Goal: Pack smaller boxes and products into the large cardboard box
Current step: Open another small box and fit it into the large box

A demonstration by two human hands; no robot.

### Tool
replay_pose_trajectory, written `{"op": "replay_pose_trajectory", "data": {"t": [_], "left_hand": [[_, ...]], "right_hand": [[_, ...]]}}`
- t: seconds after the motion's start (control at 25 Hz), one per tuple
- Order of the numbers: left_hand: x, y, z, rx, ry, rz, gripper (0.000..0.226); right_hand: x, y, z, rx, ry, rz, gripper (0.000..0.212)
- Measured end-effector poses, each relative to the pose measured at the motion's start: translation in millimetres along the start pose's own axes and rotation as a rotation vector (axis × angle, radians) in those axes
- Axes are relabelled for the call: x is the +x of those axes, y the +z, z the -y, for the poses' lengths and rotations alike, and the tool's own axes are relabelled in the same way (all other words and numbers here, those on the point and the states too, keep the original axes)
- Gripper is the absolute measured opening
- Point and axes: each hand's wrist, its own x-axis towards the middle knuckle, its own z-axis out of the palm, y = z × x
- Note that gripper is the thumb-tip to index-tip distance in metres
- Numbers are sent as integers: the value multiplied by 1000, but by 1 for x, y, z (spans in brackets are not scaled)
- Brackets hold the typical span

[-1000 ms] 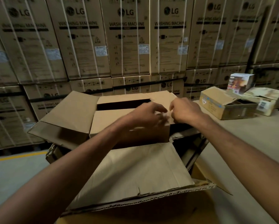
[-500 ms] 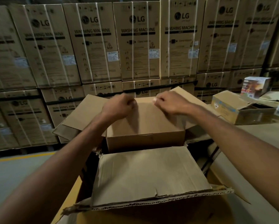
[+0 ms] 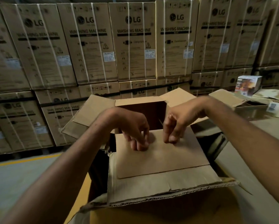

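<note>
The large cardboard box (image 3: 168,185) stands in front of me with its flaps spread outward. A smaller plain brown box (image 3: 161,157) sits down inside it at the near side, only its flat top showing. Behind it the far part of the large box's inside (image 3: 143,112) is dark. My left hand (image 3: 132,131) and my right hand (image 3: 177,125) hang over the smaller box with fingers pointing down. Their fingertips touch its top near the far edge. Neither hand holds anything.
A wall of strapped LG washing machine cartons (image 3: 132,42) fills the background. On the table to the right lie an opened small carton (image 3: 248,102) and a printed product box (image 3: 247,85). Grey floor with a yellow line (image 3: 22,160) lies to the left.
The smaller box, held up by its far edge before, has dropped down into the large box. Both hands have let go and now only touch its top.
</note>
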Motion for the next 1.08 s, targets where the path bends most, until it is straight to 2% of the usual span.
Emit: {"op": "replay_pose_trajectory", "data": {"t": [0.16,0.28,0.36,0.44,0.56,0.64,0.76,0.84,0.96,1.08], "left_hand": [[1,7,15,-125,98,14,21],[16,-11,31,-110,67,-173,26],[42,-18,45,-46,-5,-299,23],[70,-20,59,66,-108,-294,33],[103,-23,78,122,-261,-217,68],[119,-32,90,181,-278,-320,85],[131,-51,101,295,-247,-559,89],[144,-71,107,301,-257,-636,93],[168,-102,116,276,-329,-656,101],[195,-121,135,229,-351,-601,93]], "right_hand": [[7,8,-1,43,-35,-85,22],[26,-4,-1,100,-57,-393,24],[55,-10,0,22,-7,-542,36],[90,-13,-2,-112,63,-523,59],[136,-23,-11,-290,183,-396,93],[160,-36,-22,-394,221,-384,106],[176,-61,-32,-515,162,-622,97],[184,-81,-38,-601,129,-751,96],[205,-108,-51,-630,158,-761,105],[231,-134,-66,-520,176,-712,104]]}}
